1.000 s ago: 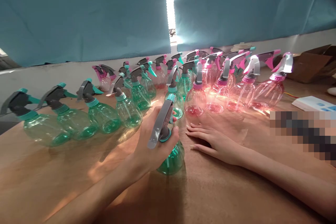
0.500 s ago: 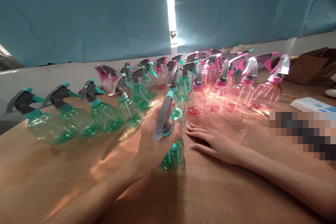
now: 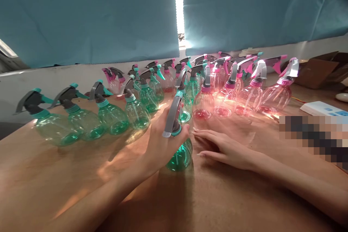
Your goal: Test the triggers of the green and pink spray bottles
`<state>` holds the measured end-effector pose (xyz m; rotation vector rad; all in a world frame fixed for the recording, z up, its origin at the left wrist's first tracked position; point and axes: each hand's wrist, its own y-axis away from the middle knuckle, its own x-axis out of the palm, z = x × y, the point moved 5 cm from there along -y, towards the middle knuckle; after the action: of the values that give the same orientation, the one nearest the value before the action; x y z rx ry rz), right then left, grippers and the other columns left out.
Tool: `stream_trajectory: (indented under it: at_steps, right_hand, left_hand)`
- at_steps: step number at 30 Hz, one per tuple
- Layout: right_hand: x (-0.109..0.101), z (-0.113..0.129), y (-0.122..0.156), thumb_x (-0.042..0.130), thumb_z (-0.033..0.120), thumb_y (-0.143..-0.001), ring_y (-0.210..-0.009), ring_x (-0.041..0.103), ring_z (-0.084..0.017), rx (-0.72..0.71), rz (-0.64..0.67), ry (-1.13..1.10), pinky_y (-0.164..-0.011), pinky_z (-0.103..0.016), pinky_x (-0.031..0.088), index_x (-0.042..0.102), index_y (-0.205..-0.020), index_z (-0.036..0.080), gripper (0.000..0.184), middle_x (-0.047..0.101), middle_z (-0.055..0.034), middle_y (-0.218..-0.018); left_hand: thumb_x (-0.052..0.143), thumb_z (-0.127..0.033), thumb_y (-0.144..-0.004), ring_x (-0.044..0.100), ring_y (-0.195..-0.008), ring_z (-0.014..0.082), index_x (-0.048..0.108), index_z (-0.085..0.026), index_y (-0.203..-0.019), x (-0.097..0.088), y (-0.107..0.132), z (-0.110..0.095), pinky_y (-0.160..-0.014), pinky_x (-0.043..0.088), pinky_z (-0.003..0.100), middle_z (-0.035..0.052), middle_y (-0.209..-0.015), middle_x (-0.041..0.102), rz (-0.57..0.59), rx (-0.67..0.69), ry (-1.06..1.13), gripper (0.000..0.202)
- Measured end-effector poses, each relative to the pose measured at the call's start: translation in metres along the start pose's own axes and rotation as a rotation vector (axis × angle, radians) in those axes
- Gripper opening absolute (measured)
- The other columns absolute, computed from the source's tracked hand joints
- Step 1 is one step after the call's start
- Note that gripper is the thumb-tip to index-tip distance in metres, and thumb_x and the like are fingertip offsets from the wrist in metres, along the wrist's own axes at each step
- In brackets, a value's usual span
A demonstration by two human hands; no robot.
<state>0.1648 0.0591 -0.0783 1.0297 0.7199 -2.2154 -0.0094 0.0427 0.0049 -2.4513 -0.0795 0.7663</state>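
A green spray bottle (image 3: 179, 157) with a grey trigger head and teal collar stands upright on the wooden table (image 3: 225, 199). My left hand (image 3: 160, 141) is wrapped round its neck, the thumb on the near side and most fingers hidden behind the head. To the right of it, my right hand (image 3: 221, 146) rests on the table, fingers stretched out and holding nothing. Its fingertips lie close to the green bottle, apart from it. Just beyond both hands stand another green spray bottle (image 3: 185, 107) and a pink spray bottle (image 3: 203, 107).
Several green spray bottles (image 3: 112, 119) line the left side; several pink ones (image 3: 250, 98) stand at the right, with more mixed behind. A power strip (image 3: 320, 110) and a cardboard box (image 3: 318, 70) are at the far right. Blue curtains (image 3: 87, 18) hang behind the table.
The view has shifted slightly, so the bottles on the left appear a little further right. The left hand keeps its hold on the green spray bottle; the right hand's fingers have lifted or shifted slightly.
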Motion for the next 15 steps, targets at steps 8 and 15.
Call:
stream_trajectory:
  at_steps: [8, 15]
  right_hand:
    - [-0.008, 0.056, -0.022, 0.062, 0.045, -0.088, -0.114, 0.060, -0.028, -0.062, -0.218, -0.004, -0.091, -0.048, 0.054, 0.041, -0.134, 0.022, 0.056, 0.057, -0.0135, -0.132]
    - [0.007, 0.081, -0.069, 0.066, 0.055, -0.081, -0.112, 0.058, -0.033, -0.031, -0.310, 0.064, -0.088, -0.050, 0.052, 0.048, -0.118, 0.022, 0.053, 0.059, -0.0134, -0.120]
  left_hand:
    - [0.066, -0.024, -0.083, 0.050, -0.063, 0.0121, 0.052, -0.023, -0.122, -0.011, -0.001, 0.006, -0.058, 0.043, 0.024, -0.0019, -0.081, 0.056, 0.012, 0.045, -0.079, 0.041]
    - [0.066, -0.042, -0.086, 0.057, -0.080, 0.0171, 0.051, -0.021, -0.121, -0.035, -0.010, 0.026, -0.076, 0.048, 0.032, 0.0020, -0.091, 0.058, 0.032, 0.007, -0.053, 0.043]
